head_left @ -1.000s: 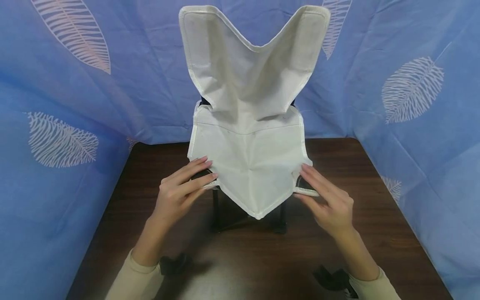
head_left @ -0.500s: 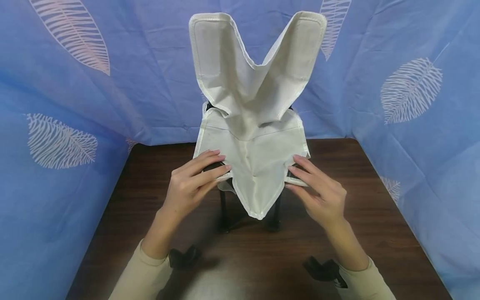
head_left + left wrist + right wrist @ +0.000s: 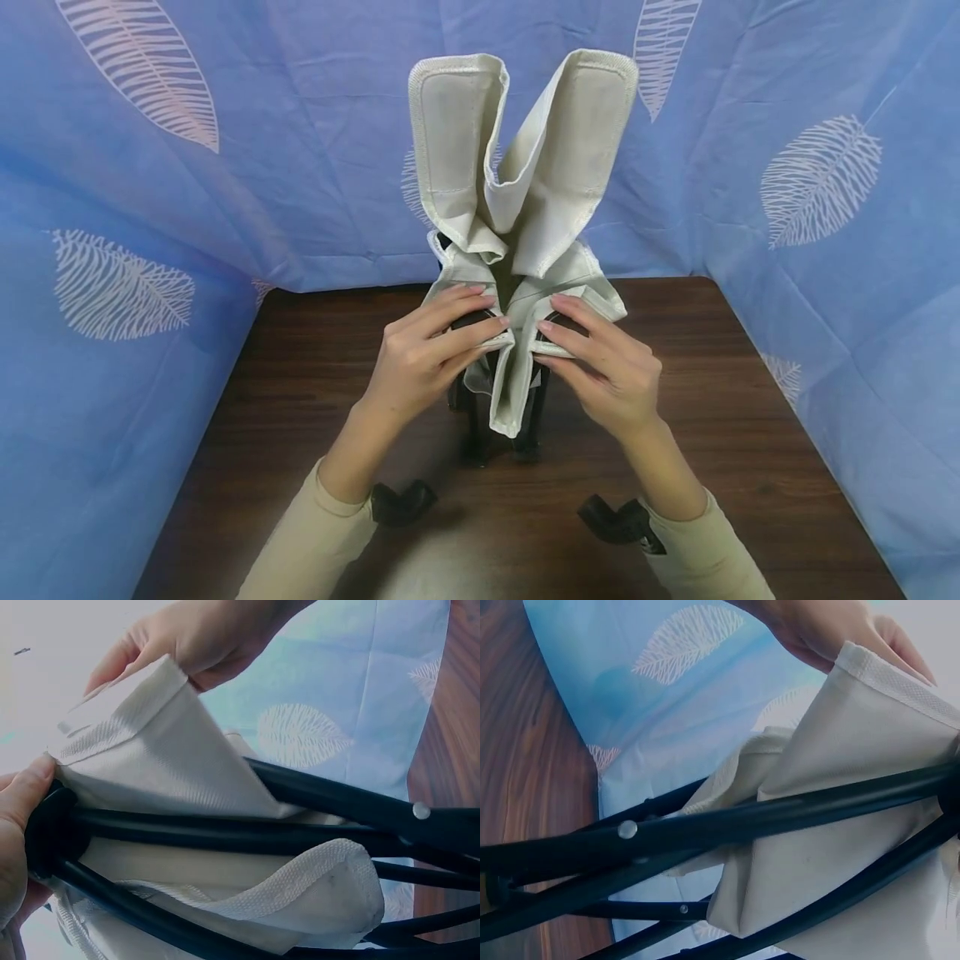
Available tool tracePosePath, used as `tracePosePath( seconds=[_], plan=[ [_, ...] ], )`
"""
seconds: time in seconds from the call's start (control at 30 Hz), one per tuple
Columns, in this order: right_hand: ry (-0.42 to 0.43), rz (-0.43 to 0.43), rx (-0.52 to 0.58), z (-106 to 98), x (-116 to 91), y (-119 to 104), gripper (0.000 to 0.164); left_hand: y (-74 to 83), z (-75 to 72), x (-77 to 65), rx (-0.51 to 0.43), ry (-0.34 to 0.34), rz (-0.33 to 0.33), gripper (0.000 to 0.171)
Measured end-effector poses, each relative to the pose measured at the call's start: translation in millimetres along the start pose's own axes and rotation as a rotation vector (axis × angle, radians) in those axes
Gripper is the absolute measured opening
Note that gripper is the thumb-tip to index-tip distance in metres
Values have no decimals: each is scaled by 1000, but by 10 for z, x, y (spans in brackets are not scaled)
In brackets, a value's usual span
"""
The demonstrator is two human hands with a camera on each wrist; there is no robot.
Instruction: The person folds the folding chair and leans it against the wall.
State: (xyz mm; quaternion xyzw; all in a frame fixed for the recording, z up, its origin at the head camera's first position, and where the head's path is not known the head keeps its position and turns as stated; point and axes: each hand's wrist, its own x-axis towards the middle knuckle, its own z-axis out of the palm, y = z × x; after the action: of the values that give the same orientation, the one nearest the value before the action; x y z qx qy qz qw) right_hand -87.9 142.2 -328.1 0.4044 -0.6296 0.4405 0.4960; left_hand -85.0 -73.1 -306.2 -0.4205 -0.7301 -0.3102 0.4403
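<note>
A small folding chair with off-white fabric and a black tube frame stands half folded on the table. The left hand grips the front left seat corner, and the right hand grips the front right one. Between the hands, the seat cloth sags in a deep narrow fold, and its front tip hangs down. The backrest is bent into a V. In the left wrist view, the left thumb presses on the cloth beside a round black end piece. Rivets join crossing tubes in the right wrist view.
The dark wood table lies under the chair. Blue cloth with white leaf prints hangs behind it and on both sides. A black wrist mount sits on the left sleeve, another mount on the right.
Both hands have moved toward each other with the seat corners in their grip. The chair has narrowed, its legs have come closer together, and the cloth has folded down the middle.
</note>
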Motion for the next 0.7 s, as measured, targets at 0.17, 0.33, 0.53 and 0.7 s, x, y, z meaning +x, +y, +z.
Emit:
tracePosePath(
  seconds=[0.17, 0.33, 0.53, 0.7],
  plan=[
    [-2, -7, 4, 49, 21, -9, 27, 8, 27, 12, -2, -7, -4, 18],
    [-5, -10, 21, 98, 31, -18, 25, 6, 56, 21, -11, 3, 8, 21],
    [-9, -14, 34, 113, 39, -18, 24, 14, 90, 30, -22, 37, 17, 22],
    [-30, -37, 22, 112, 37, -18, 26, 17, 101, 15, -29, 68, 29, 23]
  ],
)
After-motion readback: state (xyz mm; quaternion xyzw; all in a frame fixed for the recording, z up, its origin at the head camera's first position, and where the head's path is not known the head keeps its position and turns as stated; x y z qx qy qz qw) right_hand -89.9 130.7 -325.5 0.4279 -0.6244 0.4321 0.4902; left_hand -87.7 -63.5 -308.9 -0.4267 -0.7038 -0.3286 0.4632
